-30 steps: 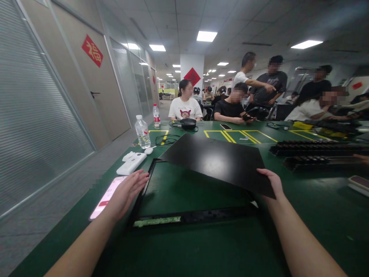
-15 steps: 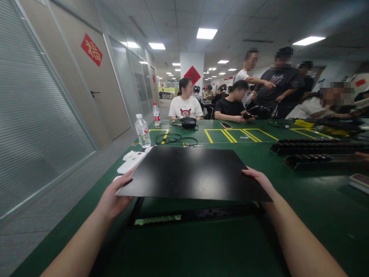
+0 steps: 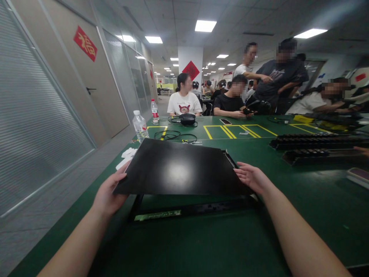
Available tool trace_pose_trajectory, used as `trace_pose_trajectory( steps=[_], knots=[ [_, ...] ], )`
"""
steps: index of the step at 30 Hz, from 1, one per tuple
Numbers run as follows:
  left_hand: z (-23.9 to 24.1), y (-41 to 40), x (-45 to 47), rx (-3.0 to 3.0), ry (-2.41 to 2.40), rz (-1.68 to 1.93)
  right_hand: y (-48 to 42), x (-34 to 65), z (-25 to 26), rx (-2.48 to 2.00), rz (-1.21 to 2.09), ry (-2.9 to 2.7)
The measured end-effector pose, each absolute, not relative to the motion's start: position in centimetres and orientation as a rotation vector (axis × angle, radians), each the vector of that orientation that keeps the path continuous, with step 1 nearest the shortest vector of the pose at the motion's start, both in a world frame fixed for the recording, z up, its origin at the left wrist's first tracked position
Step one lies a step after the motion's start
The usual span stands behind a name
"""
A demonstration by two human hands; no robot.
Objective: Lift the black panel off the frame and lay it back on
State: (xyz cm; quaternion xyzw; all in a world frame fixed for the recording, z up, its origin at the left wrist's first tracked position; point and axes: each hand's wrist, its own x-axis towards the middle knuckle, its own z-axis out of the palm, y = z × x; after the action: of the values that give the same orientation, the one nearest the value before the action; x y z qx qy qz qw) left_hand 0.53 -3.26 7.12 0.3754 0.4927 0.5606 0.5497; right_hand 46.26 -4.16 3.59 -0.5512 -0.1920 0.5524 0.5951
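Note:
A thin, glossy black flat panel (image 3: 173, 169) is tilted over a black rectangular frame (image 3: 213, 207) on the green table. My left hand (image 3: 111, 190) grips the panel's left edge, thumb on top and fingers beneath, keeping that side raised. On the other side, my right hand (image 3: 252, 177) has its fingers stretched out, the tips against the panel's lower right edge; its thumb is hidden. A green strip (image 3: 158, 214) shows on the frame's near bar. Most of the frame is covered by the panel.
Beyond the panel are a water bottle (image 3: 140, 127), black cables (image 3: 173, 135) and a white object (image 3: 128, 154). Long black racks (image 3: 311, 142) and a phone (image 3: 359, 176) are at right. People sit and stand across the green table (image 3: 302, 207).
The panel has shifted slightly left and tilted, its right side now lower against the frame. My right hand's fingers have loosened and straightened along its edge. The left hand keeps its grip.

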Motion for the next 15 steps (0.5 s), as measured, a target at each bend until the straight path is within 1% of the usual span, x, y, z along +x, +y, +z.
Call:
trace_pose_trajectory(
  steps=[3,8,15],
  knots=[
    [7.1,-3.25,0.66,0.826,1.136,1.345,-4.11,46.27,3.53,-1.307,1.258,-0.464],
    [6.86,-3.22,0.61,0.65,1.077,1.471,-4.46,45.8,3.91,-1.38,1.191,-0.616],
    [7.54,-3.53,1.14,0.505,1.072,1.502,-4.35,45.73,3.8,-1.461,1.085,-0.766]
  ],
)
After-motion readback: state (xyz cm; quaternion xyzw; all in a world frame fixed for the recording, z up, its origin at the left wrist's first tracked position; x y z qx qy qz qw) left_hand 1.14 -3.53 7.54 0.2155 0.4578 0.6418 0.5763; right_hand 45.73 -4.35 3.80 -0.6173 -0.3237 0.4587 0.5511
